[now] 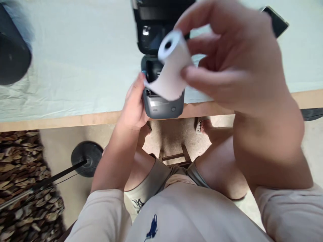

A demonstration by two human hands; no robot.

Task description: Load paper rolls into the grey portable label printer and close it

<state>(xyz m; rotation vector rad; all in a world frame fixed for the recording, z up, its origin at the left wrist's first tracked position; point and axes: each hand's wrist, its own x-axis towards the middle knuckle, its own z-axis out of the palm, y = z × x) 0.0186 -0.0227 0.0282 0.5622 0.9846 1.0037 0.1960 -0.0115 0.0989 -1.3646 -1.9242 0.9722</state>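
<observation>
A small dark grey label printer [164,109] sits at the table's front edge with its black lid [161,13] swung up and back. My left hand [136,104] is wrapped round the printer's left side. Above the open compartment, my right hand [227,57] grips a white paper roll [176,60] between thumb and fingers. The roll is tilted, its dark core hole facing left, and a loose end of paper hangs down over the printer. Much of the compartment is hidden behind that paper.
A pale cloth covers the table [75,60], whose wooden edge [63,120] runs across in front of me. A phone [276,22] lies at the back right, and a dark rounded object [12,50] stands at left. Below are a black round stand base [85,158] and stacked firewood [25,188].
</observation>
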